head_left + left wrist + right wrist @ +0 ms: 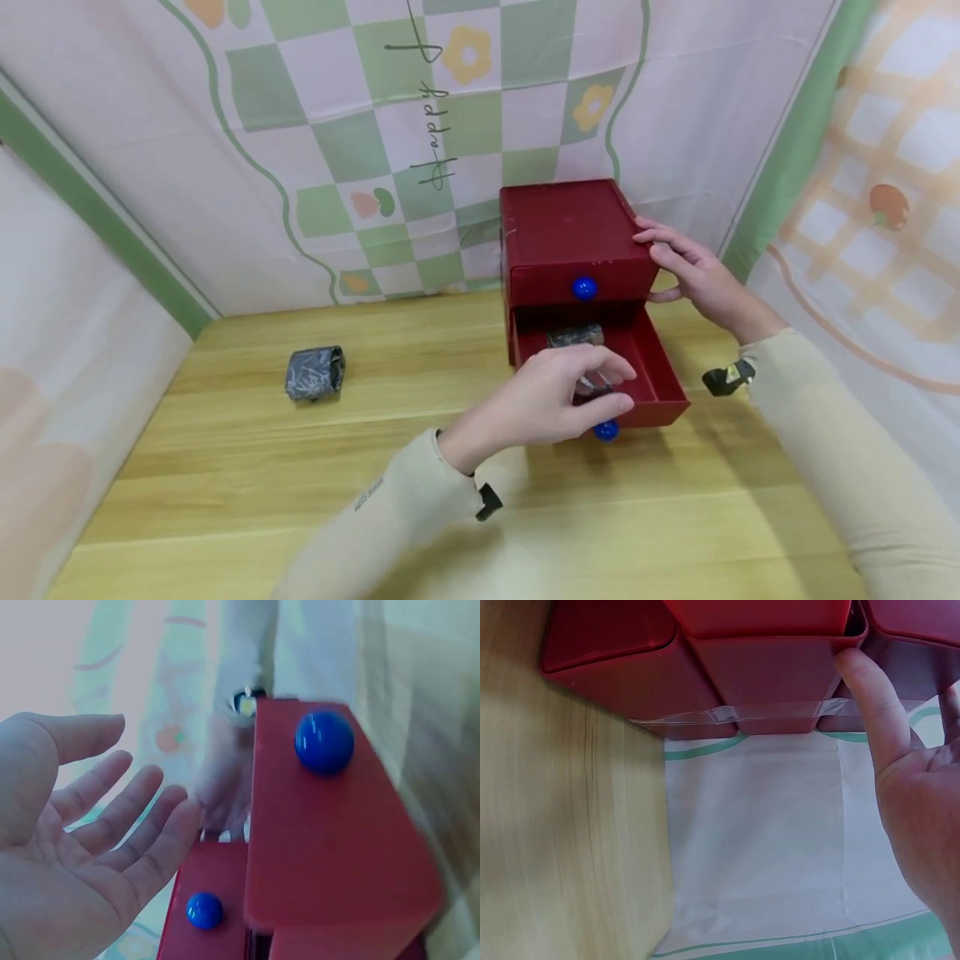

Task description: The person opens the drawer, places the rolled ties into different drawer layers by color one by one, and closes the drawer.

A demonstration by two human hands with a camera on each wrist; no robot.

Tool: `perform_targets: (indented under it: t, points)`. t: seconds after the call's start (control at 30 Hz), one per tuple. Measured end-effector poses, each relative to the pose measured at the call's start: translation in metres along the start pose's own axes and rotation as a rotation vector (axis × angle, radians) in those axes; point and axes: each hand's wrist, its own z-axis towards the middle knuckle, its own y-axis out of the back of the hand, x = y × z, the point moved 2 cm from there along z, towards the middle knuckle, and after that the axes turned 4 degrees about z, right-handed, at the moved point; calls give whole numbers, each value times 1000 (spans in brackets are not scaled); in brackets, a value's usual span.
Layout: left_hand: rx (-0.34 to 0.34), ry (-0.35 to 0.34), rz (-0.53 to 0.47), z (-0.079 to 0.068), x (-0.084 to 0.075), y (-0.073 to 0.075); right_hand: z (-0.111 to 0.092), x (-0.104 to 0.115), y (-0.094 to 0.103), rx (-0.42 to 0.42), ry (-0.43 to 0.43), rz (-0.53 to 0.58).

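A red drawer cabinet (570, 221) stands against the back cloth, with one drawer (663, 367) pulled out below the upper one. Over that drawer hovers my left hand (555, 392), fingers loosely spread and grasping nothing; the left wrist view shows its bare palm. Inside the drawer lies a dark wrapped packet (574, 335). Another dark shiny item (596, 383) shows partly behind the hand. My right hand (697, 279) rests against the cabinet's right side, fingertips at the top edge and thumb (877, 705) touching the side wall lower down.
On the wooden table (225, 467), well left of the cabinet, sits a second dark patterned packet (315, 372). Blue ball knobs (584, 288) stick out from the drawer fronts. Clear tape (682, 718) runs across the cabinet's side. Patterned cloth (360, 150) encloses the back and sides.
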Motion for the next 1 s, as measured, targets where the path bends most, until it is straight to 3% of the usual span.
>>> perform_targets:
  t: [0.13, 0.33, 0.6, 1.0]
  points:
    - [58, 14, -149, -7, -3, -13, 0, 0, -1, 1, 0, 7]
    - [102, 86, -204, -14, 2, -30, 0, 0, -1, -2, -3, 3]
    - [148, 188, -372, -18, 15, -49, 0, 0, 0, -2, -1, 15]
    - [176, 245, -347, -23, 25, -66, 0, 0, -1, -6, -5, 7]
